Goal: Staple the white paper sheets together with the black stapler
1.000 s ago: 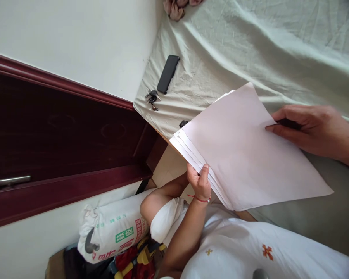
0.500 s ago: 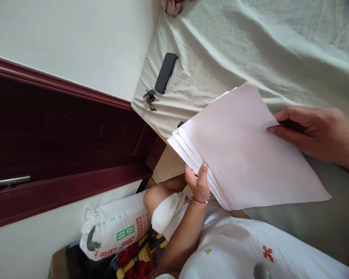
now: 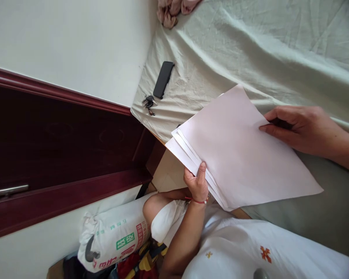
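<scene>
Several white paper sheets (image 3: pixel 232 151) lie in a loose, slightly fanned stack above my lap, beside the bed's edge. My left hand (image 3: pixel 197 183) grips the near left edge of the stack, its thumb on top and its other fingers hidden beneath. At the opposite edge, my right hand (image 3: pixel 296 126) pinches the top sheet between thumb and index finger. The staggered edges of the lower sheets show beside my left thumb. What is on the undersides of the sheets cannot be seen.
A pale green bedsheet (image 3: pixel 209 46) covers the bed. On it lie a black phone (image 3: pixel 163 80), a bunch of keys (image 3: pixel 149 104) and pinkish cloth (image 3: pixel 174 11). A dark red door (image 3: pixel 61 135) stands left. A white printed sack (image 3: pixel 116 234) is on the floor.
My right hand and the top sheet's right side have shifted slightly left. The sheets sit a little closer together at the upper edge. The camera view has tilted slightly.
</scene>
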### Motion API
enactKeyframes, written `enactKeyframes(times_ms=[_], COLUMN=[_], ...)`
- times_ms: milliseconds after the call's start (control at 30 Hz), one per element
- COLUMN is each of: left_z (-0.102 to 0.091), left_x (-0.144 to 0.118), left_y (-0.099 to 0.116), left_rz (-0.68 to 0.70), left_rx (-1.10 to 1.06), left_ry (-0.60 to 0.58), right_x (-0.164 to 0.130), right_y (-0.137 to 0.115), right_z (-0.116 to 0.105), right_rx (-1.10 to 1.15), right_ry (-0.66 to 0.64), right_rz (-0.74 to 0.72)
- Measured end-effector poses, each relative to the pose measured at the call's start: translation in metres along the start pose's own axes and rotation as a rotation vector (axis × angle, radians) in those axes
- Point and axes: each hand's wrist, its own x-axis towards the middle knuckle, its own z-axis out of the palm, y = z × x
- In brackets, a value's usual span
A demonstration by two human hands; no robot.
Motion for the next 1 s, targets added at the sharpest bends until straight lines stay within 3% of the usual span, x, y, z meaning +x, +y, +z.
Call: enactKeyframes(times_ms=[433,1000], left_z=[-0.002,-0.011], left_x=[-0.001,0.004], left_y=[-0.003,0.007], left_rz=[0.048,-0.14], left_rx=[-0.002,-0.096], left_ry=[-0.022,-0.172], right_x=[-0.002,-0.003], right_y=[0.004,-0.002], right_z=[0.001,0.0], right_rx=[-0.066,-0.031], right_ry=[0.048,0.101], right_rz=[-0.021,0.055])
